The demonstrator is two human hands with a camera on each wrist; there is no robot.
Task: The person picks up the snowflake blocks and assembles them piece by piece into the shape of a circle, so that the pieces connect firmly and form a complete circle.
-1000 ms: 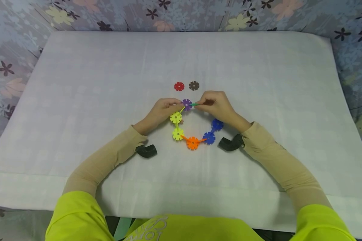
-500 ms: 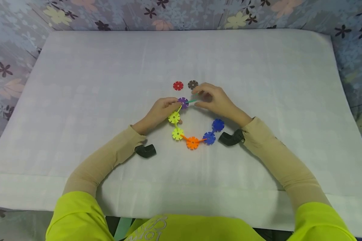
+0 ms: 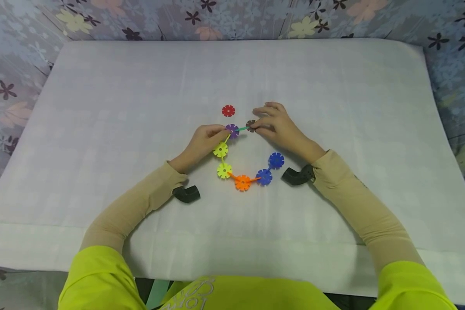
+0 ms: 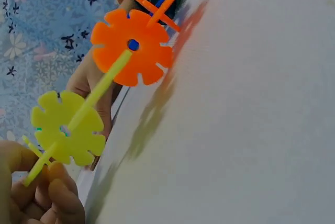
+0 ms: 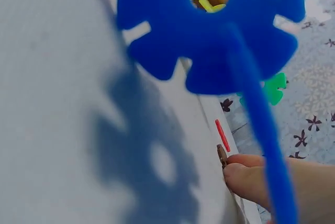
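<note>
My left hand pinches a chain of slotted plastic discs by its purple disc, at the upper left of the curve. From there run a yellow-green disc, another below, an orange disc and blue discs, some edge-on between them. A green disc juts right from the purple one, seen edge-on. Between thumb and index finger, my right hand pinches a brown disc by the green disc's right end. Whether those two are joined I cannot tell.
One loose red disc lies beyond the hands on the white tablecloth. Dark curved mounts hang at both wrists, the left mount and the right mount. A flower-patterned cloth surrounds the table's back and sides.
My right hand let go of the green disc, moved up to the brown disc, took it from beside the red one and brought it nearer. The chain shifted slightly left.
</note>
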